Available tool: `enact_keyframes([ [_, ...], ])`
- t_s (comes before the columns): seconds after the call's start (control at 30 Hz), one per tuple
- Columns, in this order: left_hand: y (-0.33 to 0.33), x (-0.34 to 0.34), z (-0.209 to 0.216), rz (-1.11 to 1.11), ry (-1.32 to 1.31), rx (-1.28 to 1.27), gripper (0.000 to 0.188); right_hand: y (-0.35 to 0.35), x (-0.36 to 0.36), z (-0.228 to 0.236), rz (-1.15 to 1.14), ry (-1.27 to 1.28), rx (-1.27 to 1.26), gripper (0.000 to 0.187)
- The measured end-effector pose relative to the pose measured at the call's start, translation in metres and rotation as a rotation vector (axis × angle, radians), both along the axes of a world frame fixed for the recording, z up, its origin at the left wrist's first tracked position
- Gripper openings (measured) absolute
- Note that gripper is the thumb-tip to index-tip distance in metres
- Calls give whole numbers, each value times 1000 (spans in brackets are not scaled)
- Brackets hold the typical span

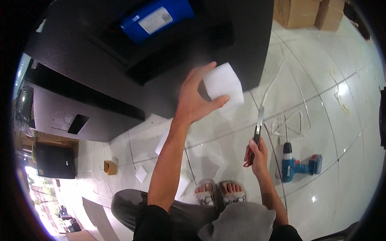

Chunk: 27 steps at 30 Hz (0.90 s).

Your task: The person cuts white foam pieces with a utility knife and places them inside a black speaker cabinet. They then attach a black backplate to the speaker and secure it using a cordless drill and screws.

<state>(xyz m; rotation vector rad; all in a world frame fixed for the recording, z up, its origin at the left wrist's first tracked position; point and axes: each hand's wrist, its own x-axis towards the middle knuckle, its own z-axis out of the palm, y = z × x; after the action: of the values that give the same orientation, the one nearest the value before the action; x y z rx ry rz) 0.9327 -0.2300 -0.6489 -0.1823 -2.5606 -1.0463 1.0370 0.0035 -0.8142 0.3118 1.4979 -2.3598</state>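
My left hand [197, 94] grips a white foam block [224, 82] between thumb and fingers, in front of the lower part of a large black cabinet [249, 44]. Lower and to the right, my right hand [257, 154] is closed round the handle of a utility knife [258, 130]. Its blade is out and points up, away from me. The knife and the foam block are apart. A blue box-like thing [181, 9] with a white label sits in an opening of the cabinet.
A blue cordless drill [288, 166] with a long bit lies on the tiled floor, right of my right hand. Foam pieces [141, 174], a small open carton [109, 167] and pale strips [281, 68] lie about. Another dark cabinet [80, 114] stands left; cardboard boxes [299, 14] stand far right.
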Motion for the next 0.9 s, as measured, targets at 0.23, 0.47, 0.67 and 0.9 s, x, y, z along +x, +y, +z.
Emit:
enact_keyframes([
  [0.23, -23, -21, 105, 74, 137, -161, 81, -1, 1, 1, 34, -43, -39, 19],
  [0.47, -29, -28, 128, 112, 100, -179, 88, 2, 26, -17, 45, -133, -18, 22],
  [0.67, -36, -43, 137, 61, 139, -259, 85, 2, 33, -25, 54, -141, -3, 23],
  [0.9, -38, -46, 136, 23, 72, -158, 89, 3, 35, -28, 80, -135, 8, 24],
])
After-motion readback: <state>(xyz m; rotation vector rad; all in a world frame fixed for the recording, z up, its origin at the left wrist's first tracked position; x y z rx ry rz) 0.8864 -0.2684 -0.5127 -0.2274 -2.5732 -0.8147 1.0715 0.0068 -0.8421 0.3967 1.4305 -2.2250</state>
